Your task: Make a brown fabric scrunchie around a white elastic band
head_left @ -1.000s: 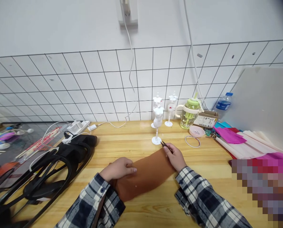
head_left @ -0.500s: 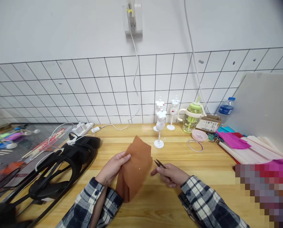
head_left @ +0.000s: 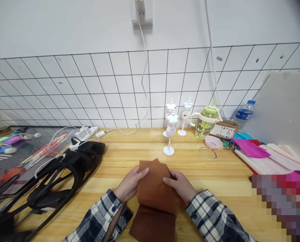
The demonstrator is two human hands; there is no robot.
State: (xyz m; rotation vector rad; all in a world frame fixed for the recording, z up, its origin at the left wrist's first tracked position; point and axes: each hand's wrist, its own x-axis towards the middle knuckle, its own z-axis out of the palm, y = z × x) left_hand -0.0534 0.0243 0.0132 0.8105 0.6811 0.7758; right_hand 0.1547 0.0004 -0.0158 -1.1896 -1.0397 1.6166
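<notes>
Brown fabric [head_left: 155, 188] lies folded on the wooden bench [head_left: 228, 181] right in front of us, its lower part reaching toward our body. Our left hand [head_left: 131, 183] pinches the left edge with curled fingers; our right hand [head_left: 180, 185] presses the right edge, closed round small snips [head_left: 173, 177] that barely show. We judge that even tension from both sides and aligned edges will keep the fold true.

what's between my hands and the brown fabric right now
Nothing visible. The left hand grips the folded brown fabric at its left edge, and the right hand presses on its right edge, with dark snips barely showing by its fingers.
</notes>
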